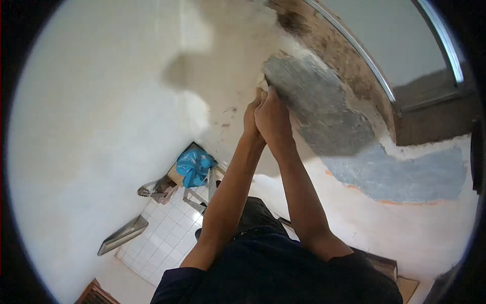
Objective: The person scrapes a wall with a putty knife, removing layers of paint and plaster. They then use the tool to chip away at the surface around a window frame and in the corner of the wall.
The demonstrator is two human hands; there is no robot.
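Both of my arms stretch up to the wall, and the hands meet side by side at the upper left edge of a bare grey patch (324, 106). My left hand (251, 114) is closed, its fingers bent against the wall coating. Pressed close beside it, my right hand (273, 112) is closed too, its back facing me. A small pale flake of wall coating (262, 81) stands out just above the fingertips. Whatever lies between the fingers is hidden. Around the patch, the cream wall coating (228, 66) has a ragged edge.
Below are a white tiled floor (169, 228), a blue plastic bag (195, 164) on a box in the corner, and metal ladder legs (195, 200). A metal-framed window (395, 45) is at upper right. A second grey-blue patch (405, 175) runs beneath it.
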